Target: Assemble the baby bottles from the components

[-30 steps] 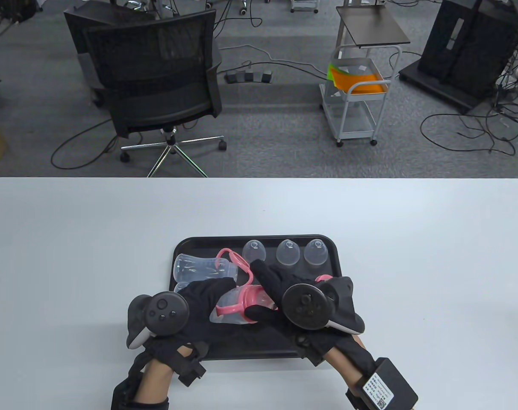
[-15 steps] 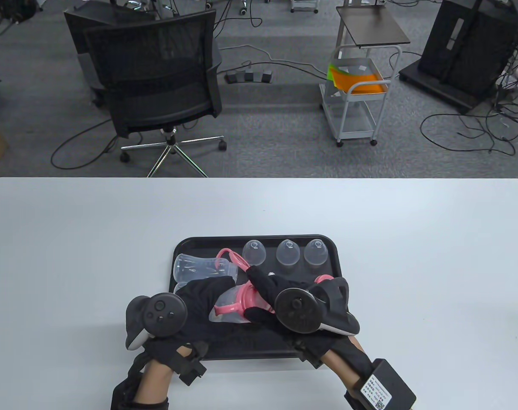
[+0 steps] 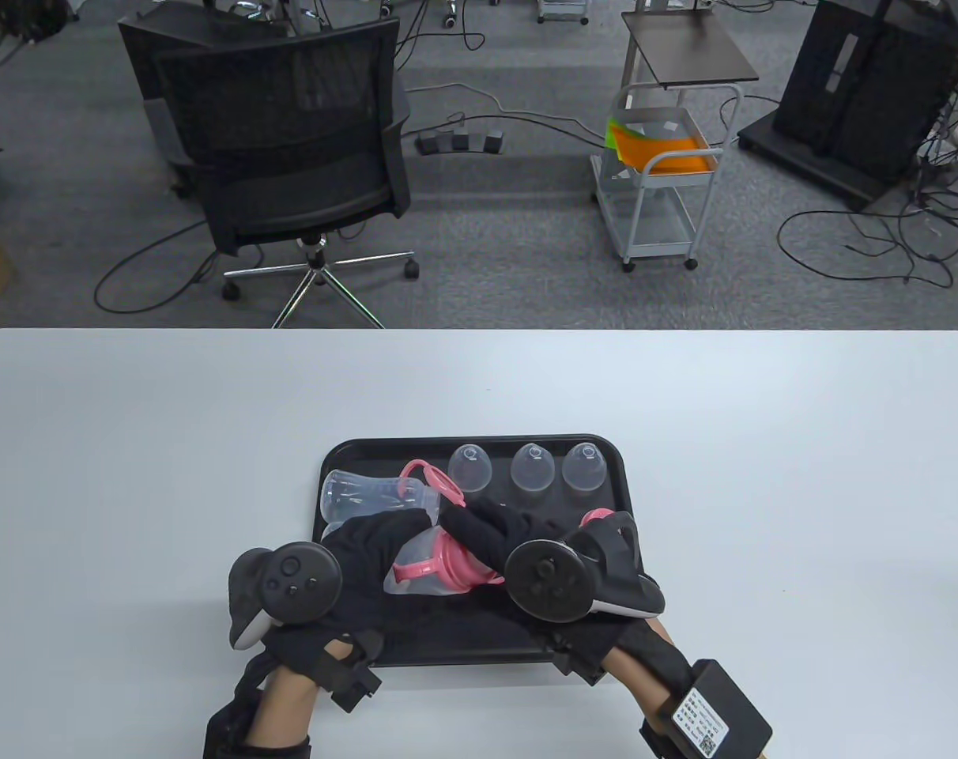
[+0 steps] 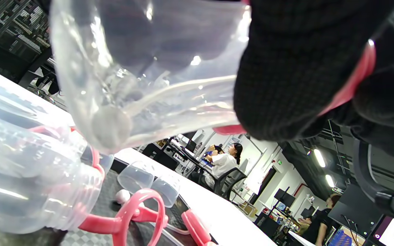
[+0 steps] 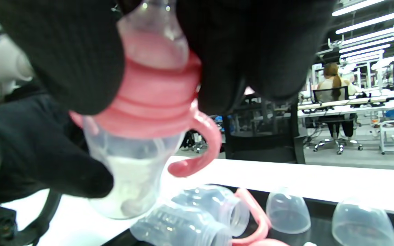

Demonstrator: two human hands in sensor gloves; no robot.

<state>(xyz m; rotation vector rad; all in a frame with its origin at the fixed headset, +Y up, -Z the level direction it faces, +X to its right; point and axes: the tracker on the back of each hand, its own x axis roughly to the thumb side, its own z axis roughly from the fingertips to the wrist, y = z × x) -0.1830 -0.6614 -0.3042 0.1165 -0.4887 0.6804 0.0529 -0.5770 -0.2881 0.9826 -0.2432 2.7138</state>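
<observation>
Writing shows only on a small label on the box [image 3: 712, 715] strapped to the right wrist, too small to read. Over the tray's [image 3: 345, 458] near edge, the left hand [image 3: 368, 553] grips the bottle [image 3: 416, 565] body while the right hand [image 3: 487, 538] grasps its pink collar [image 3: 455, 557]. Three domed caps [image 3: 533, 468] line the tray's far edge; spare bottles [image 3: 368, 494] lie at its left.
</observation>
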